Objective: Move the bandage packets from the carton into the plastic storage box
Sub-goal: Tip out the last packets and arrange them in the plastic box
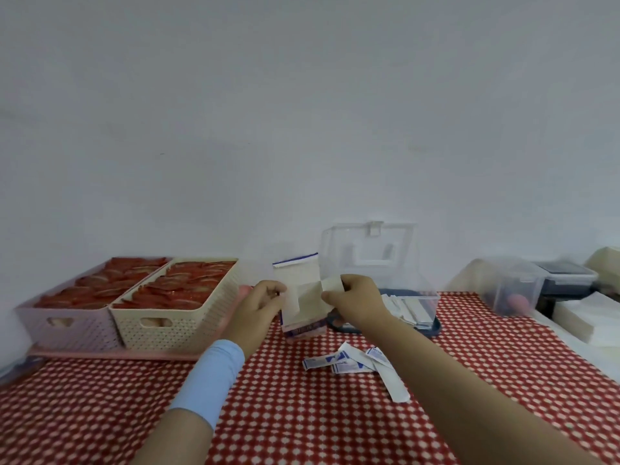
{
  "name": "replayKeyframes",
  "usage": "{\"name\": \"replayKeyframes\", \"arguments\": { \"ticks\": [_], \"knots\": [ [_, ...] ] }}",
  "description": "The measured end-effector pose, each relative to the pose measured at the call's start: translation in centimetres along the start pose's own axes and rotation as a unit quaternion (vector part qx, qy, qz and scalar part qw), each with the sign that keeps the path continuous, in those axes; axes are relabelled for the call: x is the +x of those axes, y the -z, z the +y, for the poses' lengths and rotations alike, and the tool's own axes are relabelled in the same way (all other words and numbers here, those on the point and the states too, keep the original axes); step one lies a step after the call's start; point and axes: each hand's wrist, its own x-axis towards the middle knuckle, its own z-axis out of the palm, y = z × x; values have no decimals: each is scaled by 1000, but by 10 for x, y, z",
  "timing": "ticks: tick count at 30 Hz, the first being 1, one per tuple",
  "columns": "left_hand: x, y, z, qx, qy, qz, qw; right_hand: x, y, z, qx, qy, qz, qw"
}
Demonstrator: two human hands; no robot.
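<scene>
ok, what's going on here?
A person is unloading the carton. The left-hand grip steadies it upright on the red checked tablecloth. The right-hand grip pinches a white packet at its top. The clear storage box stands open just behind, with stored packets inside. Several loose packets lie on the cloth in front.

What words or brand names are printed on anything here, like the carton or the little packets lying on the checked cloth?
Carton, held by the left hand: blue printed band near its bottom, too blurred to read.
Loose packets on the cloth: blue printing, too blurred to read.
White packet pinched by the right hand: no print visible.
Plastic storage box: no lettering visible.
</scene>
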Motion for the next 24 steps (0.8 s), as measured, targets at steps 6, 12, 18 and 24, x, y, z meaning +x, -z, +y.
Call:
{"name": "replayKeyframes", "arguments": {
  "ticks": [6,12,18,24],
  "knots": [
    [27,-1,-11,69,40,27,996,14,-19,-5,24,23,-4,999],
    [43,-4,-13,2,55,51,997,21,-18,6,-50,49,-37,997],
    [47,-1,-6,37,20,42,998,36,-25,7,-113,42,-18,993],
    [37,2,-3,69,12,11,997,38,-24,8,-101,63,-8,993]
  ]
}}
